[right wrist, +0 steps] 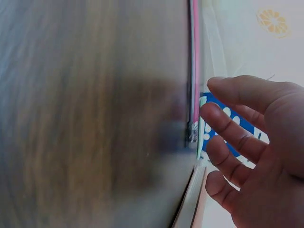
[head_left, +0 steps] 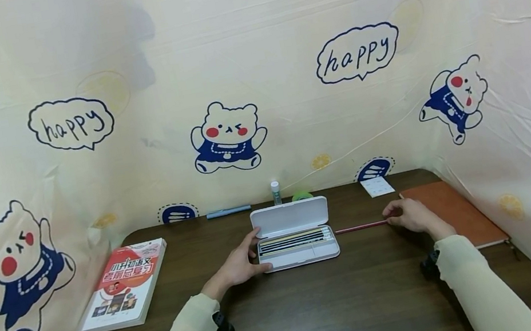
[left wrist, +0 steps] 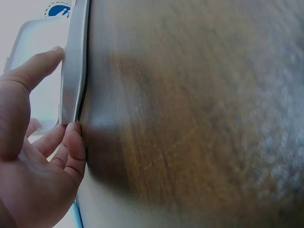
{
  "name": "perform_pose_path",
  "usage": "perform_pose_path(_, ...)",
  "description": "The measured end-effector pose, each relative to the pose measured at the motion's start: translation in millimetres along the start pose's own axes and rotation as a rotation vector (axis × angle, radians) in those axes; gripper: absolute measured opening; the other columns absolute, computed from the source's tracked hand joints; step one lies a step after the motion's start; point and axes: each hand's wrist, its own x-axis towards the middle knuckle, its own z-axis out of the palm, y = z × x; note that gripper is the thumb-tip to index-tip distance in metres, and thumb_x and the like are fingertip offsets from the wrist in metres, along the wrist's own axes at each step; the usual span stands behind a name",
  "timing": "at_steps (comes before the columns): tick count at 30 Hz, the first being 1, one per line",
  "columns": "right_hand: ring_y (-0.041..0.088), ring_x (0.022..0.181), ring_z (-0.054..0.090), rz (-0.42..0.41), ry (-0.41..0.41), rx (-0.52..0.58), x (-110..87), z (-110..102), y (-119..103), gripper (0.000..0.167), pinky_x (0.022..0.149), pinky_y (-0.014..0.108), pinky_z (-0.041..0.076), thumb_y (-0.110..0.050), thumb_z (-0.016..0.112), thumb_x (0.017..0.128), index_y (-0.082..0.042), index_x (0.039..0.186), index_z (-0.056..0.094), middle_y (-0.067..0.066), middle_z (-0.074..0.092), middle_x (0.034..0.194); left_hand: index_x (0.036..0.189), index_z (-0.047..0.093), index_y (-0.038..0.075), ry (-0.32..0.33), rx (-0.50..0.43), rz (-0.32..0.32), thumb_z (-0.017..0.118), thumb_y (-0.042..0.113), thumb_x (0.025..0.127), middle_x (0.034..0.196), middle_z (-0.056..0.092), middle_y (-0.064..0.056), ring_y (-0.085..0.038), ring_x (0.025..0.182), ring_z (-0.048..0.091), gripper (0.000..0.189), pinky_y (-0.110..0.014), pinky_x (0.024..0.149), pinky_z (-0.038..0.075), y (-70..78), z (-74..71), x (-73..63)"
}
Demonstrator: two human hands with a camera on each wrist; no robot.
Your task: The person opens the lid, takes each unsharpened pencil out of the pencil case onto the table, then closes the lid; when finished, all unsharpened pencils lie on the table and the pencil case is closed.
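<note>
A white pencil case (head_left: pixel 301 256) lies on the table with its lid (head_left: pixel 290 216) raised and several pencils (head_left: pixel 298 239) in it. My left hand (head_left: pixel 239 263) grips the case's left end, thumb at the front corner and fingertips farther back along the side. In the left wrist view the thumb meets the case's rim (left wrist: pixel 74 61). Right of the case, a red pencil (head_left: pixel 359 227) lies on the table. My right hand (head_left: pixel 411 216) is at its right end; in the right wrist view thumb and forefinger are parted beside the pink-red pencil (right wrist: pixel 195 61), not closed on it.
A book (head_left: pixel 123 286) lies at the left, and a brown notebook (head_left: pixel 452 211) at the right. Along the back are a blue pen (head_left: pixel 228 212), a glue stick (head_left: pixel 276 192), a green round thing (head_left: pixel 301 195) and a white card (head_left: pixel 377 186). A patterned cloth hangs behind the table.
</note>
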Motion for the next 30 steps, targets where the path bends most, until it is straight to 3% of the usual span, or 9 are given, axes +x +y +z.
perform_pose_path(2, 0.025, 0.094, 0.059, -0.003, 0.011, 0.015, -0.1, 1.0, -4.3, 0.014, 0.095, 0.054, 0.045, -0.014, 0.069, 0.092, -0.011, 0.106, 0.071, 0.011, 0.070, 0.104, 0.159, 0.024, 0.024, -0.002, -0.001, 0.002, 0.083, 0.038, 0.081, 0.142, 0.056, -0.002, -0.017, 0.100, 0.053, 0.098, -0.035, 0.086, 0.045, -0.3, -0.3, -0.2)
perform_pose_path(9, 0.021, 0.090, 0.059, -0.042, 0.001, 0.063, 3.5, 1.4, -24.8, 0.018, 0.081, 0.041, 0.051, -0.018, 0.066, 0.096, -0.010, 0.111, 0.071, 0.008, 0.069, 0.104, 0.159, 0.024, 0.025, -0.002, 0.001, 0.003, 0.083, 0.038, 0.081, 0.142, 0.056, -0.002, -0.018, 0.100, 0.052, 0.098, -0.036, 0.086, 0.045, -0.4, -0.6, 0.3)
perform_pose_path(19, 0.020, 0.090, 0.061, -0.128, 0.014, 0.085, 9.2, 13.6, -65.3, 0.018, 0.081, 0.038, 0.049, -0.020, 0.068, 0.095, -0.009, 0.108, 0.072, 0.005, 0.071, 0.101, 0.159, 0.023, 0.024, -0.006, -0.013, 0.005, 0.084, 0.037, 0.081, 0.142, 0.056, -0.003, -0.018, 0.100, 0.051, 0.100, -0.035, 0.085, 0.044, -0.8, 1.1, 1.2)
perform_pose_path(30, 0.014, 0.082, 0.057, -0.229, -0.045, 0.094, 17.8, 34.1, -101.9, 0.014, 0.074, 0.031, 0.047, -0.020, 0.068, 0.094, -0.014, 0.106, 0.073, -0.002, 0.071, 0.095, 0.158, 0.024, 0.024, -0.006, -0.019, -0.003, 0.084, 0.038, 0.080, 0.142, 0.055, -0.002, -0.017, 0.100, 0.052, 0.099, -0.036, 0.086, 0.045, -2.9, 2.1, 1.8)
